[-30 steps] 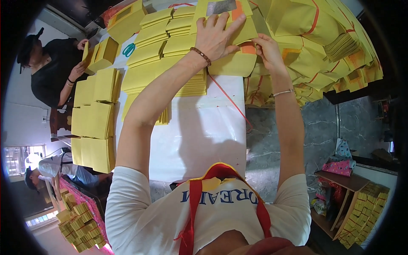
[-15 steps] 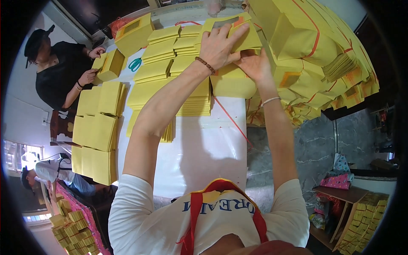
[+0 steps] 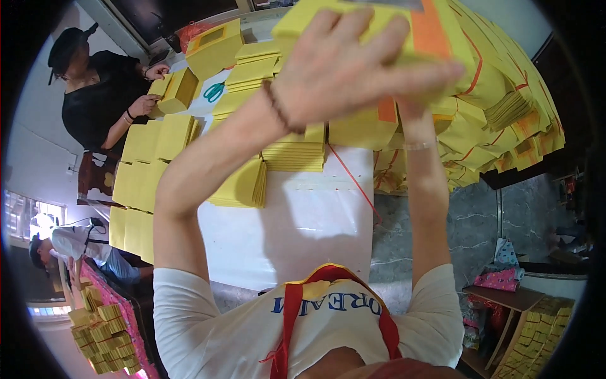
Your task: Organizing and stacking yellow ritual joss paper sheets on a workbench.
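A thick bundle of yellow paper with an orange band and a silvery patch [image 3: 432,30] is raised close to the camera. My left hand [image 3: 344,72], blurred, lies across its top, gripping it with fingers spread. Under its right side is my right hand [image 3: 415,112]; its fingers are mostly hidden behind the left hand and the bundle. Just below the bundle, another yellow paper block [image 3: 360,131] sits on the white-covered table [image 3: 290,221]. Folded yellow paper stacks [image 3: 293,156] stand in rows beside my left forearm.
Large tied yellow bundles [image 3: 499,120] are heaped at the right. A red string [image 3: 350,170] hangs over the table. Teal-handled scissors [image 3: 214,92] lie at the far left, near a person in black [image 3: 95,107] handling a yellow block [image 3: 177,91]. More stacks [image 3: 142,164] line the left edge.
The bundle has come up off the block and nearer the camera, with both my hands on it. My left forearm has swung out leftward, and the view has shifted slightly.
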A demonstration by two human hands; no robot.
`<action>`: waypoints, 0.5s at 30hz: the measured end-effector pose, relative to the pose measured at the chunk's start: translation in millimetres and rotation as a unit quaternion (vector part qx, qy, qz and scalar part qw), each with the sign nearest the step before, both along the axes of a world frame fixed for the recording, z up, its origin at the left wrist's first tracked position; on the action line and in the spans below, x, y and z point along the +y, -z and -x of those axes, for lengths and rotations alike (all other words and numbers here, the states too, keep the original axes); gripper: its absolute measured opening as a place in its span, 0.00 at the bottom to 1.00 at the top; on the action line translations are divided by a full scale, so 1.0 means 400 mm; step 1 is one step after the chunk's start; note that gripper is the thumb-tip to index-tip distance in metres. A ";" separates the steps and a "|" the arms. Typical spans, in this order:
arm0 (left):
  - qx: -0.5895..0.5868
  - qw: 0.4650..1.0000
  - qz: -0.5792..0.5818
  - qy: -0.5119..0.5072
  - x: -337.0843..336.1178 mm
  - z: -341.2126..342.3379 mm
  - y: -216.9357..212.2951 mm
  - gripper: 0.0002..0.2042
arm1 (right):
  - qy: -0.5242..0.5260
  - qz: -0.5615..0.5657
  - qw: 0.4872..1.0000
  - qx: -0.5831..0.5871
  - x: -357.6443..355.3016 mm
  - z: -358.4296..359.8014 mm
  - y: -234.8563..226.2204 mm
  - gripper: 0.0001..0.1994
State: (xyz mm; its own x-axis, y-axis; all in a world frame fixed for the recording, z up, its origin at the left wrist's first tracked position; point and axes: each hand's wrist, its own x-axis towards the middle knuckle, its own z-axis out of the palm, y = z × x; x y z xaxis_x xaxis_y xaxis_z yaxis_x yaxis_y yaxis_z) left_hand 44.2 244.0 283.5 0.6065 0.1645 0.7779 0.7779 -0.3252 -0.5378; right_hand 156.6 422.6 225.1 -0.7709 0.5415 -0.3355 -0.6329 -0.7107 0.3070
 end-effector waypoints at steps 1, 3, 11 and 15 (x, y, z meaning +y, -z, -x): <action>-0.015 0.999 0.006 -0.049 -0.074 -0.021 0.025 0.33 | -0.006 -0.017 1.000 -0.014 -0.062 -0.023 0.030 0.23; -0.012 0.996 0.042 -0.074 -0.201 -0.061 0.079 0.28 | -0.006 -0.054 0.998 -0.040 -0.280 -0.082 0.082 0.23; -0.135 0.872 0.470 0.011 -0.567 -0.135 0.191 0.23 | -0.037 -0.149 0.978 -0.144 -0.686 -0.162 0.268 0.24; -0.309 0.850 0.427 -0.023 -0.543 -0.052 0.282 0.40 | -0.091 -0.206 0.957 -0.181 -0.804 -0.217 0.355 0.24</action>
State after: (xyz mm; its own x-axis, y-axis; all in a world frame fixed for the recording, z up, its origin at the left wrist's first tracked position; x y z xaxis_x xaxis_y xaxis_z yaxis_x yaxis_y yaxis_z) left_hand 65.0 26.8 170.6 0.1030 0.8413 0.5307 0.8486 -0.3527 0.3943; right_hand 243.6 100.8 83.0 -0.7388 0.5529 -0.3853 -0.4988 -0.8331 -0.2391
